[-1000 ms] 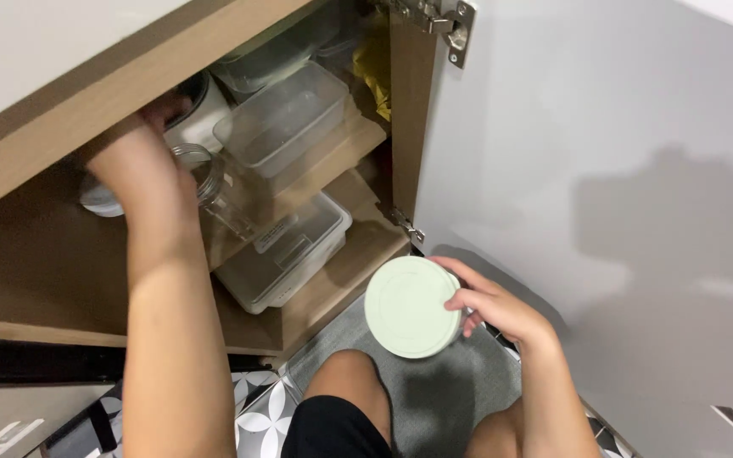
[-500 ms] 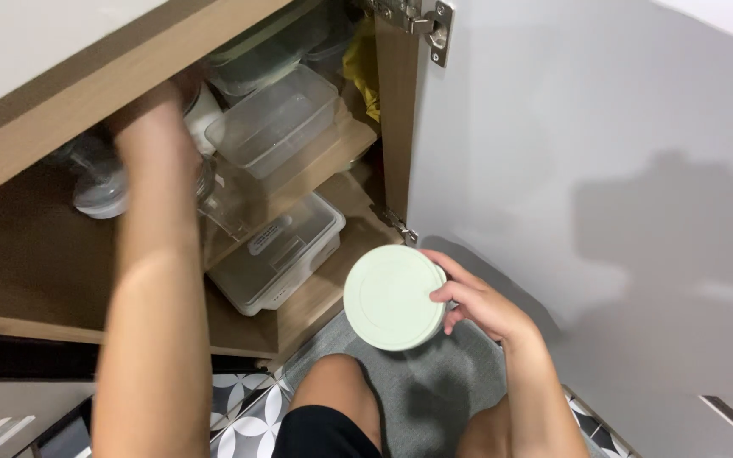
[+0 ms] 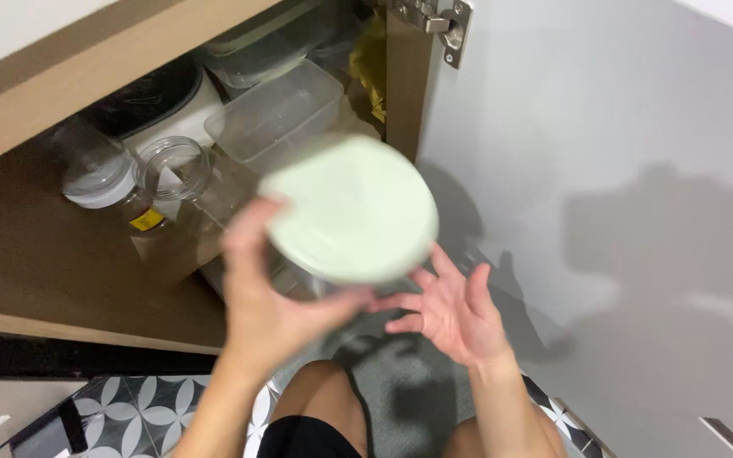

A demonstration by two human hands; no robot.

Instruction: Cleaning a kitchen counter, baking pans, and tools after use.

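Item one: round pale green lid [image 3: 351,209], blurred, held up in front of the open cabinet [image 3: 61,254], roughly level with the lower shelf and above my view of the person's knees. It looks to sit on a clear container; I can just make out clear plastic under its lower edge, too blurred to describe further.

Item two: left hand [image 3: 269,301]. I read its fingers as wrapped around the underside of the lid's left and lower edge, thumb side up along the rim, gripping it.

Item three: right hand [image 3: 451,309]. Palm up, fingers spread and loose, just below and to the right of the lid. Fingertips near the lid's lower edge; I cannot tell whether they touch it. It holds nothing.

Item four: cabinet contents. A clear glass jar [image 3: 171,174], open-mouthed, with a yellow tag, on the shelf to the left of the lid. Beside it, further left, a jar with a white cap [image 3: 99,182]. Behind, stacked clear plastic tubs [image 3: 277,110], and a dark-lidded white vessel [image 3: 159,97].

Item five: surroundings. Open white cabinet door [image 3: 604,170] at right with a metal hinge [image 3: 434,21] at the top. Patterned floor tiles [image 3: 142,416] at lower left.
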